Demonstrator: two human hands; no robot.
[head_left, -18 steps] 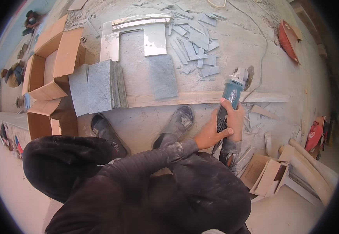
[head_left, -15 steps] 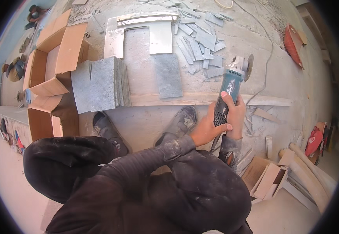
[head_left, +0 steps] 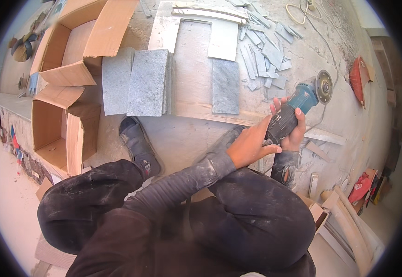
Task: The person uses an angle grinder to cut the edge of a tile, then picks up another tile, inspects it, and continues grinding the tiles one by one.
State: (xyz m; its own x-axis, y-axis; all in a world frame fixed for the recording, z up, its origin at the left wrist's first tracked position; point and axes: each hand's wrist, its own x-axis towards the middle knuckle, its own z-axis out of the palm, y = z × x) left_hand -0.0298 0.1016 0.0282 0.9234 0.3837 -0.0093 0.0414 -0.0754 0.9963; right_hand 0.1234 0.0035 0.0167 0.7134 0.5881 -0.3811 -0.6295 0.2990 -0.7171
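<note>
An angle grinder (head_left: 284,121), teal at the front and black at the back, is held in both hands above the floor right of my feet. Its round cutting disc (head_left: 324,87) faces up, away from me. My right hand (head_left: 296,137) wraps the body from beneath, fingertips showing on the far side and thumb along the near side. My left hand (head_left: 249,147) is closed at the rear end, its thumb across the back; some of its fingers are hidden. Left of the grinder, a single grey stone tile (head_left: 225,87) lies flat on a wooden board (head_left: 194,110).
A stack of grey tiles (head_left: 148,83) stands beside open cardboard boxes (head_left: 74,74) on the left. Broken tile strips (head_left: 270,53) litter the floor ahead. A cable (head_left: 335,55) runs along the right, near a red pan-like object (head_left: 358,83). Another person (head_left: 23,48) crouches far left.
The grinder has tilted to the right and rolled, so its disc now shows its face. My right fingers have come into sight on its far side. The view has shifted left.
</note>
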